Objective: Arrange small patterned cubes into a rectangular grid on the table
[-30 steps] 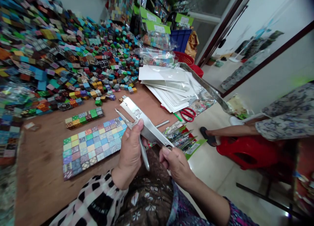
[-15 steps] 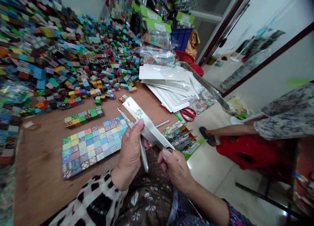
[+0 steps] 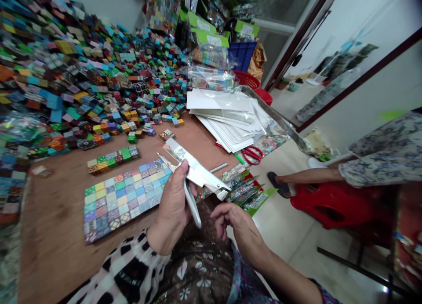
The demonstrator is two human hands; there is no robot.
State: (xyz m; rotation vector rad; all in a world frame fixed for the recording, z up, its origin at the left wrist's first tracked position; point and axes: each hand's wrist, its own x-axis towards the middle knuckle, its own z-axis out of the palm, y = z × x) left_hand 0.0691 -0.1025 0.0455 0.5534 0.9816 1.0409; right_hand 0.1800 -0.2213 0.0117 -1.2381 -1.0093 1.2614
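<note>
My left hand [image 3: 172, 207] is closed around a silver plier stapler [image 3: 201, 171], which slants over the table's front edge. Its jaws point up and left, and its lower handle hangs down past my palm. Just below the stapler's rear end is my right hand [image 3: 243, 228], holding nothing, with fingers loosely bent and slightly apart. A flat panel of colourful patterned blocks [image 3: 123, 198] lies on the table to the left of my left hand. Behind that panel sits a short row of patterned blocks [image 3: 114, 160].
A big heap of small coloured blocks [image 3: 108, 75] covers the table's back left. White cards [image 3: 227, 119] are piled at the back right, with red-handled scissors [image 3: 252, 155] beside them. Green-topped packets [image 3: 250, 194] stand below the table edge. Another person's leg [image 3: 308, 175] is at right.
My right hand has let go of the stapler's rear end and dropped slightly below it. In my left hand the stapler has shifted a little down and left.
</note>
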